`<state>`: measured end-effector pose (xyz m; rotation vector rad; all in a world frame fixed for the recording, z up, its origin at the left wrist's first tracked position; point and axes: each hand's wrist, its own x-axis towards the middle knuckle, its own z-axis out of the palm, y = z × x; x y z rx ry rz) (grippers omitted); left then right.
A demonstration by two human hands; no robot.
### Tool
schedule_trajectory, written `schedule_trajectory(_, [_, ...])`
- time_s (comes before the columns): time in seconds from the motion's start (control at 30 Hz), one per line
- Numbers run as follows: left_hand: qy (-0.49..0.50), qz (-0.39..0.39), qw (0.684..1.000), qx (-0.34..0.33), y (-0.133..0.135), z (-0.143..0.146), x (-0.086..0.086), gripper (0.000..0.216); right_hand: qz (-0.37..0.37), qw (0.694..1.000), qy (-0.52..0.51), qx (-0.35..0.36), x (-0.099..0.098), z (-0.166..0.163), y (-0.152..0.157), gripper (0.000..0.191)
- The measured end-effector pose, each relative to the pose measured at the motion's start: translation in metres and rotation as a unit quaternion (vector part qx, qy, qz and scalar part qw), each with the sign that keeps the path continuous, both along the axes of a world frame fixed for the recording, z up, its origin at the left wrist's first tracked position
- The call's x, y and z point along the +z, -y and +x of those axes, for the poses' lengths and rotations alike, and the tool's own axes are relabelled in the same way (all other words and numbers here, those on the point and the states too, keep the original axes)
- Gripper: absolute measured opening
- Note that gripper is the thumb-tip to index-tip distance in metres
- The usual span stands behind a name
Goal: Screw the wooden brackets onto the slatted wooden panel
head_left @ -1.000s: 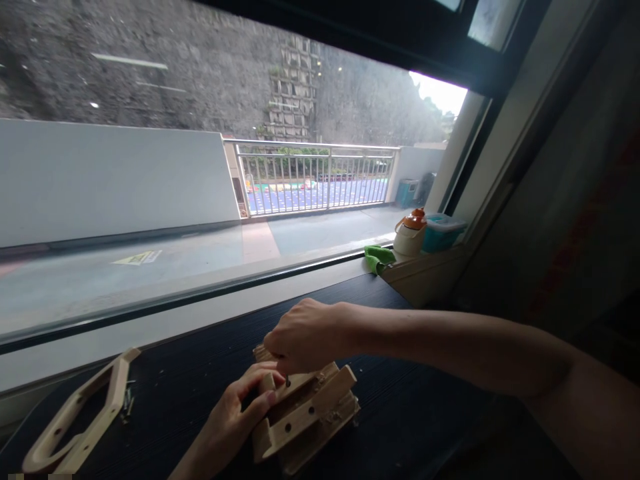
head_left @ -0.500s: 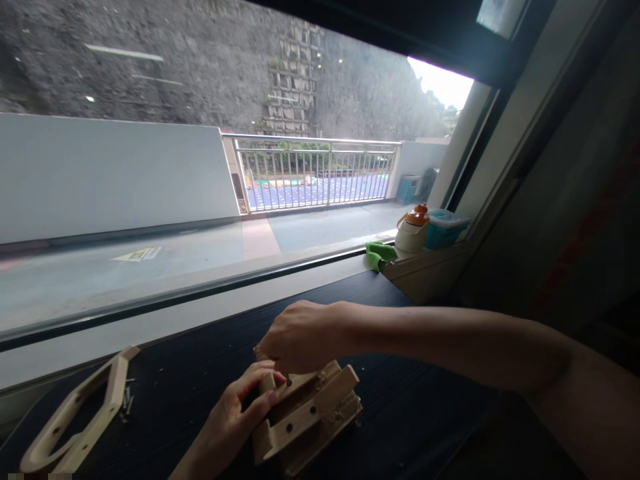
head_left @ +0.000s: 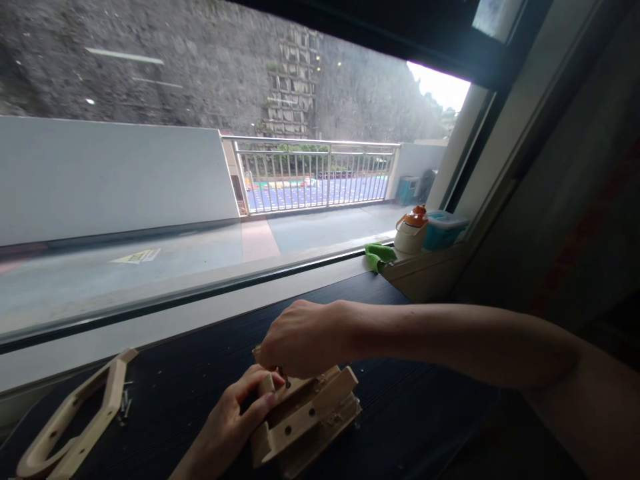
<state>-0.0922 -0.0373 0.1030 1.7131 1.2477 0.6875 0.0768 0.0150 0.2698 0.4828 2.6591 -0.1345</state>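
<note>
On the dark table, my left hand grips the near left end of a pale wooden assembly, thumb on the near side and fingers beyond. The assembly has angled side pieces with round dark holes, and rough bits cling to its right part. Over its far left part, my right hand is closed in a fist around a tool with a thin dark shaft, which points down at the wood. Most of that tool is hidden; a small wood-coloured end shows left of the fist.
A looped wooden frame with holes lies at the table's left, beside several screws. Small crumbs dot the dark table. On the sill at the back right are a green cloth, a cream bottle and a teal box.
My right fist has turned and shifted slightly, so more of the dark shaft shows beneath it. My left hand keeps its hold on the wooden assembly. The view has shifted slightly.
</note>
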Motion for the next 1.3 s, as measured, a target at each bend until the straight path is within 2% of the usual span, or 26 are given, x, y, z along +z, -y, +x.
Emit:
schedule_trajectory(0.2, [0.012, 0.030, 0.999, 0.013, -0.001, -0.001, -0.004, 0.035, -0.005, 1.000, -0.016, -0.003, -0.005, 0.000, -0.006, 0.020])
schedule_trajectory(0.43, [0.024, 0.035, 0.999, 0.003, -0.004, 0.000, -0.004, 0.036, -0.005, 0.997, -0.064, -0.037, -0.013, 0.004, -0.012, 0.022])
schedule_trajectory(0.6, [0.028, 0.041, 0.999, 0.008, -0.003, 0.001, -0.002, 0.034, 0.010, 0.998, -0.033, -0.061, -0.009, 0.007, -0.008, 0.024])
schedule_trajectory(0.7, [0.025, 0.043, 0.999, 0.014, -0.003, 0.001, -0.003, 0.032, 0.025, 0.998, -0.028, -0.047, -0.003, 0.008, -0.004, 0.029])
schedule_trajectory(0.8, [0.020, 0.047, 0.998, 0.020, -0.003, 0.001, -0.003, 0.032, 0.012, 0.999, -0.021, -0.024, 0.000, 0.007, -0.003, 0.024])
schedule_trajectory(1.0, [0.015, 0.052, 0.998, 0.030, -0.002, 0.001, -0.002, 0.031, -0.014, 0.999, -0.027, -0.014, -0.008, 0.005, -0.010, 0.022])
schedule_trajectory(1.13, [0.028, 0.044, 0.999, 0.017, -0.001, 0.001, -0.001, 0.031, -0.031, 0.996, -0.064, -0.047, -0.016, 0.007, -0.020, 0.022])
schedule_trajectory(1.3, [0.032, 0.048, 0.998, 0.014, -0.001, 0.001, -0.001, 0.033, -0.032, 0.994, -0.059, -0.089, -0.018, 0.006, -0.020, 0.026])
